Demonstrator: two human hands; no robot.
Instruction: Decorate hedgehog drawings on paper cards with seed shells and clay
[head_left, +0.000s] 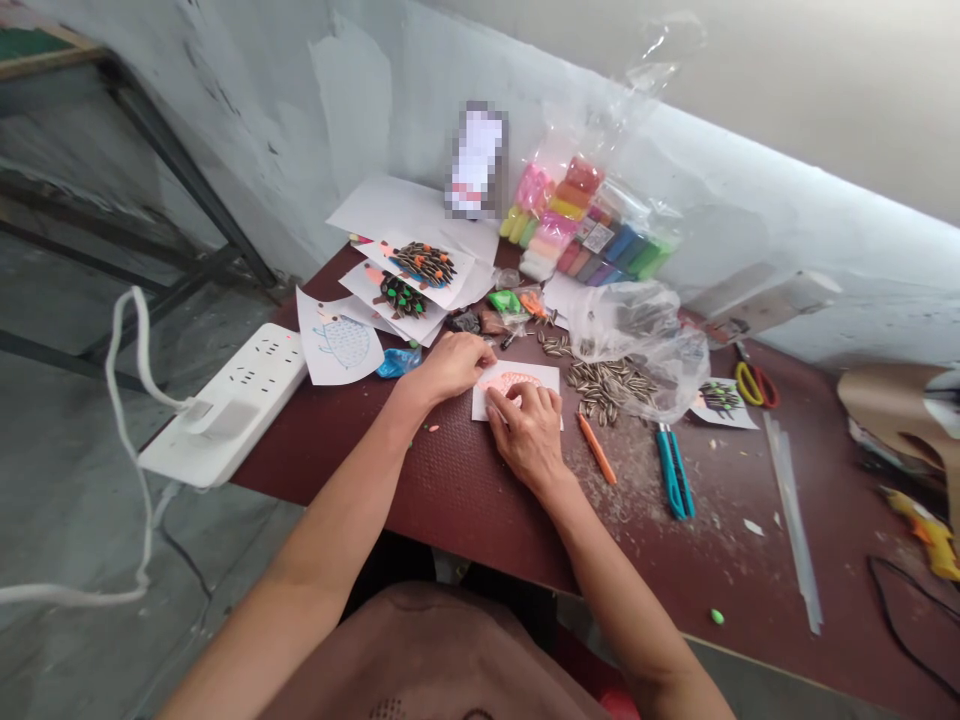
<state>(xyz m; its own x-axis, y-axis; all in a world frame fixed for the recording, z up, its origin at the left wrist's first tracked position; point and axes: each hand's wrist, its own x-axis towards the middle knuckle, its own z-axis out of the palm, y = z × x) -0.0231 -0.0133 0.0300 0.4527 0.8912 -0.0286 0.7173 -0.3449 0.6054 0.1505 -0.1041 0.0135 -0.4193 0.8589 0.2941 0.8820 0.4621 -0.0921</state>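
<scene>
A small white card (553,377) lies on the table in front of me, with an orange hedgehog-like drawing (517,380) on it. My left hand (459,362) is at the card's upper left corner, its fingers curled and drawn together. Whatever they pinch is too small to make out. Over the card's lower part, my right hand (529,430) bends its fingers down onto the drawing and covers some of it. Its fingertips are close together, and I cannot see what is between them. An orange crayon-like stick (597,450) lies right of that hand, below a pile of striped sunflower seeds (611,388).
Finished seed hedgehogs on paper (420,272) and a blue hedgehog drawing (345,342) lie left. Bagged coloured clay (577,225) and a phone (477,160) stand behind. Rightward are a teal cutter (675,472), scissors (756,384), glue sticks (795,530) and a yellow glue gun (926,530). A power strip (225,410) overhangs the left edge.
</scene>
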